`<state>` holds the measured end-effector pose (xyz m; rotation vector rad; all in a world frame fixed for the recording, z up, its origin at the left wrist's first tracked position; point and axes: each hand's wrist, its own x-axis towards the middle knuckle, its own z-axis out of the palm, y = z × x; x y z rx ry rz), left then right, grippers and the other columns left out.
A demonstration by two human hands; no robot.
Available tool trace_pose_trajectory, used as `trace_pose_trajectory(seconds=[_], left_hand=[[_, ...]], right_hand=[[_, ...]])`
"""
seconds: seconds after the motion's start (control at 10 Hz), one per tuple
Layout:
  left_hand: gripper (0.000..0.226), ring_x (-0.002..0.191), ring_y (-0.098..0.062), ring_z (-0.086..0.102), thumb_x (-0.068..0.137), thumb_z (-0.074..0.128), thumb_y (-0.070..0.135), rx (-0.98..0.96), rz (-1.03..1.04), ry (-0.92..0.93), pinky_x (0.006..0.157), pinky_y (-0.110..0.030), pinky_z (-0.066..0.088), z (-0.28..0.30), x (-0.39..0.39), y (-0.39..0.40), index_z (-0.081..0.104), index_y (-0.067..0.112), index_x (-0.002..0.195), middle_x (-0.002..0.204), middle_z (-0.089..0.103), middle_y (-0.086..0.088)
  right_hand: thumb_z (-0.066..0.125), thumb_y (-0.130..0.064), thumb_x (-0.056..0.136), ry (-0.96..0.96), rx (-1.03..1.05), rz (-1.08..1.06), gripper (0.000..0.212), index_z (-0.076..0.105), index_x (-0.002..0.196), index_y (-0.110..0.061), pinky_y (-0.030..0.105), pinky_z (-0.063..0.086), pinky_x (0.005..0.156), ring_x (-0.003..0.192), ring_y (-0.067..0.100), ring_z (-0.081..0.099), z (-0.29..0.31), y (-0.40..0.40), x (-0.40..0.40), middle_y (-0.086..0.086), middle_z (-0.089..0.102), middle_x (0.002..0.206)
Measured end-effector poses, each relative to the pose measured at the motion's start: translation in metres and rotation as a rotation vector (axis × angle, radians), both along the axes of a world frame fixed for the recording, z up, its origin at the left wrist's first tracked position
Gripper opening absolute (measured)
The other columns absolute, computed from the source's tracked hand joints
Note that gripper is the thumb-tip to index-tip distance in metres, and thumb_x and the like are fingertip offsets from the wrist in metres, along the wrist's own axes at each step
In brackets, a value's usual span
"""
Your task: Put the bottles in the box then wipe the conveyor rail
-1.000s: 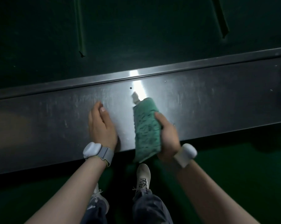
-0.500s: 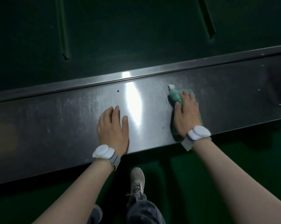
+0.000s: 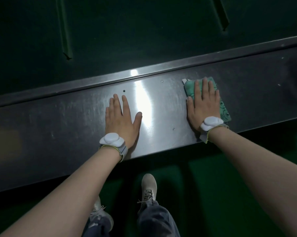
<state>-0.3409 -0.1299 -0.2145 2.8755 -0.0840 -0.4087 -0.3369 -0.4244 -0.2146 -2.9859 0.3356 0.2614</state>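
In the head view, a brushed steel conveyor rail [image 3: 76, 120] runs as a broad band from the lower left of the frame up toward the upper right, with a bright glare patch near its middle and a few small screw heads in the metal. The left hand [image 3: 121, 122] lies flat on the rail at the centre of the frame, palm down, fingers spread and grasping nothing. The right hand [image 3: 203, 104] lies palm down to the right of centre, fingers stretched out, pressing a folded green cloth [image 3: 224, 110] against the rail; the cloth shows past the fingertips and along the right side of the hand, and a small white tag sticks out at its upper left corner. The two hands sit well apart, with the glare patch between them. Each wrist carries a white rounded device on a grey strap. Above the rail, the dark green conveyor belt [image 3: 144, 31] fills the top of the frame. Below the rail, a green floor [image 3: 212, 185] shows, with two light sneakers and dark trouser legs at the bottom centre. No bottles or box appear in this view.
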Motion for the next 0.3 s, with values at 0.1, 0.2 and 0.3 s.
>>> trace_pose_trajectory(seconds=[0.1,0.2,0.3], left_hand=[[0.082,0.162,-0.03,-0.006,0.107,0.022,0.063,0.012,0.002,0.047,0.131,-0.046,0.0,0.017,0.0,0.004,0.001,0.013,0.169,0.176,-0.005,-0.015],[0.081,0.162,-0.031,-0.002,0.107,0.022,0.063,0.013,0.022,0.092,0.131,-0.046,0.002,0.053,-0.002,0.011,0.002,0.014,0.169,0.176,-0.002,-0.014],[0.08,0.162,-0.032,0.006,0.107,0.022,0.063,-0.008,0.06,0.084,0.13,-0.046,0.008,0.105,0.01,0.021,0.006,0.014,0.169,0.176,0.005,-0.014]], right_hand=[[0.027,-0.046,0.113,0.116,0.017,-0.009,0.071,0.002,0.171,-0.013,0.056,0.002,0.134,0.166,0.036,-0.002,0.013,0.007,0.002,0.016,-0.004,0.179],[0.023,-0.05,0.113,0.256,0.02,-0.058,0.072,-0.003,0.171,-0.015,0.056,0.003,0.134,0.166,0.036,-0.003,0.047,0.019,0.003,0.015,-0.008,0.179],[0.023,-0.053,0.113,0.3,0.025,-0.056,0.072,0.003,0.171,-0.015,0.056,0.012,0.133,0.165,0.038,0.008,0.101,0.049,0.01,0.018,0.002,0.179]])
